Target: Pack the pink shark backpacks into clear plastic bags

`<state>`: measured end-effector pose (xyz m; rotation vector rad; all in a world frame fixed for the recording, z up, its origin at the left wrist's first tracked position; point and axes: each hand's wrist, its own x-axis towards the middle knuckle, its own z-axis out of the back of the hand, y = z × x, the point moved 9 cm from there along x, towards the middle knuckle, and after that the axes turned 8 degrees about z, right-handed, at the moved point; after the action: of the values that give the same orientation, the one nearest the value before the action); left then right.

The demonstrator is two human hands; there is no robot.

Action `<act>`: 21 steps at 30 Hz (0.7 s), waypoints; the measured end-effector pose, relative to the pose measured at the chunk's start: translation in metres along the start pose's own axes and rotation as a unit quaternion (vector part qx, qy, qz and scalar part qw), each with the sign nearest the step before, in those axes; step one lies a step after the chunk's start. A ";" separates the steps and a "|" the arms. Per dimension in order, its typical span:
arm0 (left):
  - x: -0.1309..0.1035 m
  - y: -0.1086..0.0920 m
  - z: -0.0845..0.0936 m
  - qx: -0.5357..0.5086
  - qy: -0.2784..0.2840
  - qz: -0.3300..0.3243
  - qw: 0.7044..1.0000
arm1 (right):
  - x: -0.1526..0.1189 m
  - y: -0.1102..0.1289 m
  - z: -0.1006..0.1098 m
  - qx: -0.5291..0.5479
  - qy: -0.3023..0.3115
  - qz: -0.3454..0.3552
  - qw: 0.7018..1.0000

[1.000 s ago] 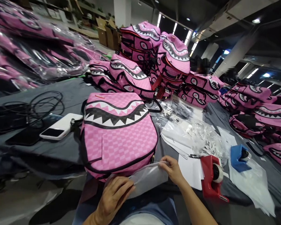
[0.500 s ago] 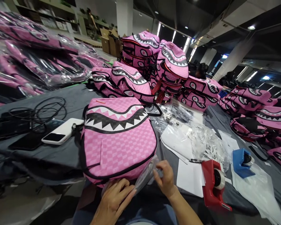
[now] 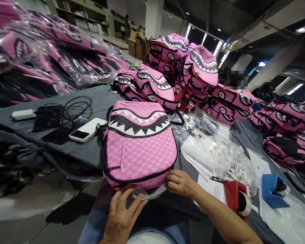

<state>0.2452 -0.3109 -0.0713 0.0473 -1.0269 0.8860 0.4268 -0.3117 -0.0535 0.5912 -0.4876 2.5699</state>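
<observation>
A pink checkered backpack with a black-and-white shark-mouth print lies face up at the table's front edge. A clear plastic bag shows along its near, lower edge. My left hand is under that edge, fingers and thumb closed on the plastic. At the backpack's lower right corner, my right hand pinches the plastic bag's edge. How far the plastic reaches beneath the backpack is hidden.
Left lie a white power bank, phones and a coiled black cable. Right are clear plastic bags, papers, a red tape dispenser and a blue one. Stacked pink backpacks stand behind; plastic-wrapped ones pile up left.
My right hand has moved up to the backpack's lower right corner and closed on the plastic. The left hand stays at the near edge. The view has swung left.
</observation>
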 end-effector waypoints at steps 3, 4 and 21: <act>0.002 -0.002 -0.003 -0.021 -0.002 -0.040 0.999 | -0.002 -0.004 -0.004 0.014 0.001 -0.005 1.000; 0.004 -0.002 -0.003 -0.028 0.000 -0.058 0.998 | -0.003 -0.006 -0.006 0.013 0.006 -0.014 1.000; 0.072 0.029 0.011 -0.087 0.212 -0.190 0.955 | 0.068 -0.041 0.028 0.197 0.153 -0.008 0.968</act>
<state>0.2336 -0.2521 -0.0211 -0.0896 -0.6565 0.4233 0.4018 -0.2664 0.0125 0.3087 0.1356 2.6902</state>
